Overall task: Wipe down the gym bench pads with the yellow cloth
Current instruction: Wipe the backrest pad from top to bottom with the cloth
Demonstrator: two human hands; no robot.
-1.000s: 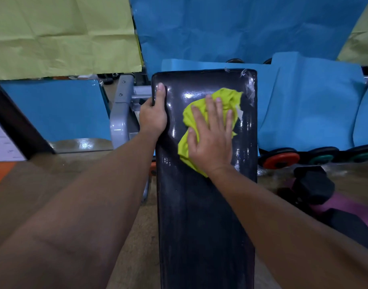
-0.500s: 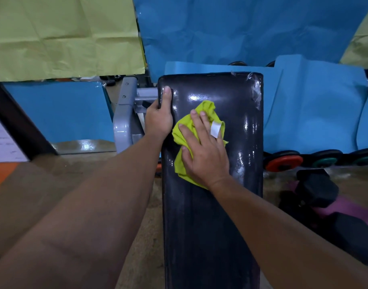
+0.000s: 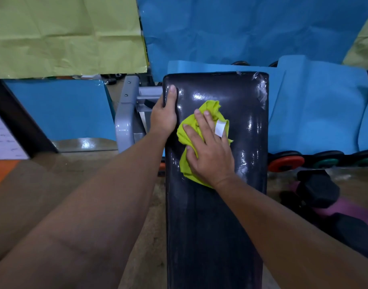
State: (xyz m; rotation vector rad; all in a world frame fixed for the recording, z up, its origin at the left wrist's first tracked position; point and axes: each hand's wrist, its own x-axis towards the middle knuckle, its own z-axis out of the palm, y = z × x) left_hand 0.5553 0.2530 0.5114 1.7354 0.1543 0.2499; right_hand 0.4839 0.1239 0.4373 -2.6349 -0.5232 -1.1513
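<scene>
A long black bench pad (image 3: 212, 215) runs away from me, glossy and wet-looking near its far end. The bunched yellow cloth (image 3: 213, 110) with a white tag lies on the pad's upper left part. My right hand (image 3: 210, 151) lies flat on the cloth with its fingers spread, pressing it against the pad. My left hand (image 3: 163, 115) grips the pad's left edge, thumb on top and fingers wrapped under the side.
The bench's grey metal frame (image 3: 126, 122) stands at the left of the pad. Coloured weight plates (image 3: 286, 162) and black dumbbells (image 3: 318, 187) lie on the floor at the right. Blue and yellow-green sheets cover the wall behind.
My right hand has slid the cloth from the pad's upper right towards its left side and bunched it up. My left hand keeps its grip on the edge.
</scene>
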